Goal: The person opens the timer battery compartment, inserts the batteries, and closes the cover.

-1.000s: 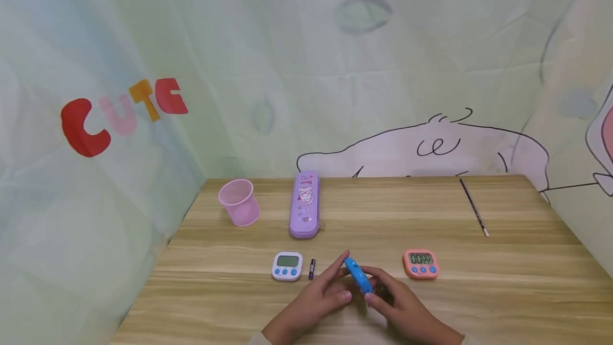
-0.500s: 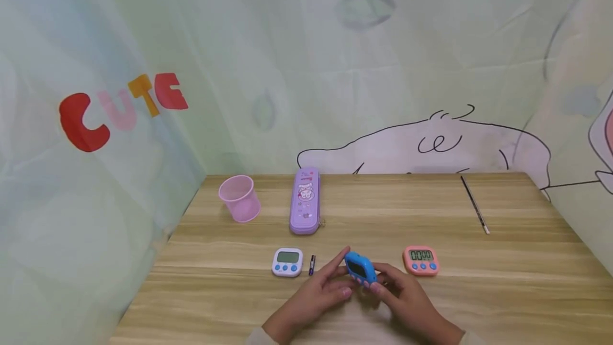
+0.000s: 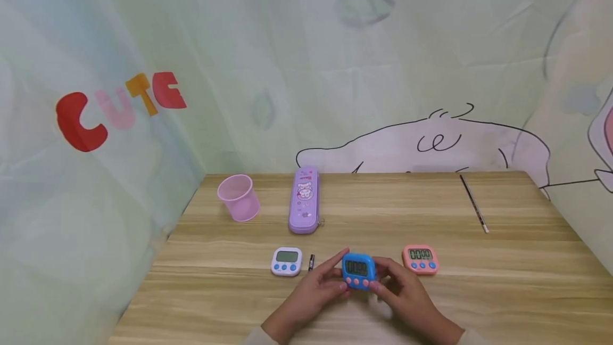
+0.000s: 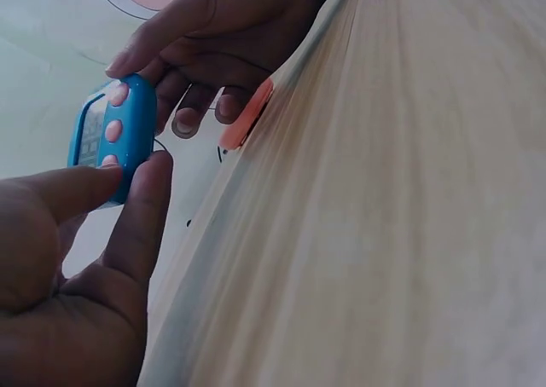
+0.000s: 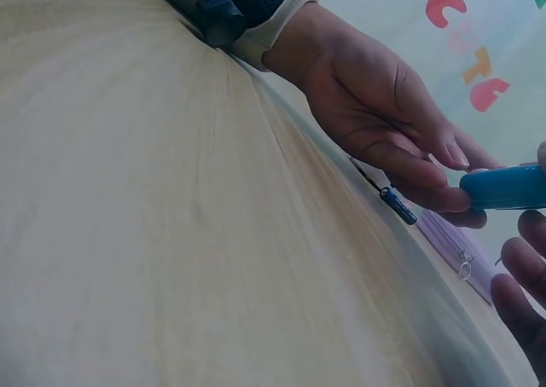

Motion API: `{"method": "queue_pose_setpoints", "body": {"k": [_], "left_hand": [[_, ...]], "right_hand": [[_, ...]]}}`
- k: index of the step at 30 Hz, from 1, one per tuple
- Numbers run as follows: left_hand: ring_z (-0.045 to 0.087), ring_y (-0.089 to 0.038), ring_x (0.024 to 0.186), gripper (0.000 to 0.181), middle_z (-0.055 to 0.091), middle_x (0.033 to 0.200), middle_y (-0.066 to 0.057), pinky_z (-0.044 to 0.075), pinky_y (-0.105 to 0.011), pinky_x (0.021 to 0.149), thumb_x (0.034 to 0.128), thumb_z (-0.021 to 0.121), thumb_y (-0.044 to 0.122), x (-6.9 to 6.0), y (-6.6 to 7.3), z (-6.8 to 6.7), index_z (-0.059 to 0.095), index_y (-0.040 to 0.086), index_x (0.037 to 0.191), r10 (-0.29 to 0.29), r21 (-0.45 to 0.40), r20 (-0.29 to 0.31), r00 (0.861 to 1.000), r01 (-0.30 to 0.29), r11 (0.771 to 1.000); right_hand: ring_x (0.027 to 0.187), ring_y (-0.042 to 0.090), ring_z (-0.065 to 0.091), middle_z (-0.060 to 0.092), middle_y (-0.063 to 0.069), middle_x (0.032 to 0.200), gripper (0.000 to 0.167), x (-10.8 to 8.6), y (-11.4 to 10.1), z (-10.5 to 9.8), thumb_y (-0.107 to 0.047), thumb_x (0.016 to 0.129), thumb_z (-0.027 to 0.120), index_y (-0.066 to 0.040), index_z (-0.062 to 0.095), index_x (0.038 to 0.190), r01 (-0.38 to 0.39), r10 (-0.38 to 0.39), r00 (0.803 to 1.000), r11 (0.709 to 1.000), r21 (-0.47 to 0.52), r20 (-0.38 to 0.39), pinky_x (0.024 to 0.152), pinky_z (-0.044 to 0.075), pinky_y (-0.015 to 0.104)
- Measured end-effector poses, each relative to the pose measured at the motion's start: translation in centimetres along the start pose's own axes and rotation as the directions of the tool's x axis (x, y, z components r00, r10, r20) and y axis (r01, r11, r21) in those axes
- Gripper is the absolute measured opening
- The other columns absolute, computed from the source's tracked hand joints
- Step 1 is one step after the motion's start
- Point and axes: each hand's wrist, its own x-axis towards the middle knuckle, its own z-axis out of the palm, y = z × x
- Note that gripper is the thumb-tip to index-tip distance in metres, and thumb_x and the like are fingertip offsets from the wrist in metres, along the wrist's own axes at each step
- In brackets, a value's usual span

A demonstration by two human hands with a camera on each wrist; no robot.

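Observation:
Between both hands, above the table's near half, is a blue digital timer point(image 3: 358, 270) with pink buttons. It faces me upright, its display reading zeros. My left hand point(image 3: 313, 294) pinches its left edge; the left wrist view shows the thumb point(image 4: 90, 187) by the lowest button. My right hand point(image 3: 407, 297) holds the opposite edge between thumb and fingers. Left of the hands lie a white timer point(image 3: 286, 261) with a blank screen and a small dark battery point(image 3: 312, 262). To the right lies a coral timer point(image 3: 420, 259), its display on.
A pink cup point(image 3: 239, 198) stands at the back left of the wooden table point(image 3: 383, 206). A purple pencil case point(image 3: 304, 201) lies beside it, and a dark pencil point(image 3: 474, 204) lies at the back right. Printed curtains hang behind and on the left.
The blue timer has turned from edge-on to face me, so its screen and buttons now show. Both hands have stayed around it in nearly the same place.

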Motion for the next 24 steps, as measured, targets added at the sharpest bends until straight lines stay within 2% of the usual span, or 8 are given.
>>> {"method": "queue_pose_setpoints", "body": {"k": [4, 7, 10, 14, 17, 21, 24], "left_hand": [[0.064, -0.031, 0.104, 0.064, 0.06, 0.117, -0.019, 0.055, -0.039, 0.09, 0.0949, 0.059, 0.002, 0.1, -0.1, 0.0, 0.033, 0.014, 0.152, -0.008, -0.008, -0.009, 1.0, 0.008, 1.0], [0.065, -0.027, 0.102, 0.063, 0.061, 0.116, -0.018, 0.055, -0.037, 0.089, 0.0955, 0.06, 0.005, 0.2, -0.1, -0.1, 0.034, 0.014, 0.152, -0.019, -0.011, -0.027, 0.999, 0.019, 1.0], [0.066, -0.026, 0.1, 0.061, 0.062, 0.114, -0.018, 0.056, -0.037, 0.089, 0.0952, 0.061, 0.006, 0.2, 0.0, -0.1, 0.036, 0.014, 0.151, -0.021, -0.014, -0.045, 0.999, 0.02, 1.0], [0.066, -0.028, 0.1, 0.061, 0.061, 0.112, -0.019, 0.055, -0.039, 0.089, 0.095, 0.06, 0.004, 0.2, 0.2, -0.2, 0.037, 0.013, 0.151, -0.018, -0.022, -0.046, 0.999, 0.017, 1.0], [0.066, -0.029, 0.101, 0.061, 0.061, 0.113, -0.019, 0.055, -0.038, 0.09, 0.0953, 0.06, 0.003, 0.2, 0.5, -0.3, 0.037, 0.013, 0.151, -0.021, -0.009, -0.044, 0.999, 0.021, 1.0], [0.066, -0.026, 0.1, 0.06, 0.06, 0.114, -0.018, 0.056, -0.036, 0.088, 0.0958, 0.061, 0.008, 0.2, 1.2, -0.4, 0.038, 0.016, 0.15, -0.015, 0.09, -0.048, 0.999, 0.019, 0.996], [0.067, -0.024, 0.1, 0.058, 0.059, 0.115, -0.017, 0.058, -0.034, 0.085, 0.0965, 0.061, 0.01, 0.3, 2.0, -0.5, 0.038, 0.016, 0.15, 0.0, 0.193, -0.043, 0.999, 0.009, 0.981]], "right_hand": [[0.083, 0.014, 0.064, 0.066, -0.001, 0.098, 0.052, 0.2, -0.1, -0.1, -0.01, 0.088, 0.072, -0.009, 0.051, 0.136, -0.019, 0.018, 1.0, 1.0, -0.006, -0.017, 0.062, 0.059, 0.03], [0.089, 0.014, 0.063, 0.066, -0.002, 0.102, 0.062, 0.3, -0.1, -0.3, -0.011, 0.085, 0.076, -0.007, 0.047, 0.14, 0.025, -0.025, 1.0, 0.998, -0.049, 0.009, 0.068, 0.058, 0.03], [0.097, 0.012, 0.059, 0.063, -0.005, 0.109, 0.07, 0.5, 0.0, -0.8, -0.015, 0.082, 0.08, -0.009, 0.045, 0.143, 0.091, -0.086, 0.995, 0.987, -0.135, 0.043, 0.074, 0.057, 0.03], [0.101, 0.009, 0.056, 0.059, -0.01, 0.113, 0.073, 1.1, 0.3, -1.2, -0.021, 0.081, 0.081, -0.01, 0.045, 0.144, 0.16, -0.145, 0.986, 0.953, -0.256, 0.076, 0.078, 0.055, 0.027], [0.101, 0.008, 0.055, 0.058, -0.012, 0.111, 0.073, 1.5, 0.3, -1.4, -0.026, 0.083, 0.08, -0.01, 0.044, 0.144, 0.188, -0.16, 0.981, 0.928, -0.321, 0.113, 0.081, 0.055, 0.027], [0.105, 0.008, 0.053, 0.055, -0.011, 0.115, 0.073, 2.0, -0.2, -1.7, -0.034, 0.084, 0.077, -0.014, 0.042, 0.145, 0.203, -0.154, 0.976, 0.892, -0.404, 0.151, 0.085, 0.055, 0.032], [0.115, 0.013, 0.05, 0.053, -0.007, 0.125, 0.072, 2.6, -0.6, -2.1, -0.039, 0.083, 0.077, -0.018, 0.043, 0.143, 0.234, -0.177, 0.971, 0.844, -0.482, 0.161, 0.091, 0.052, 0.039]]}}
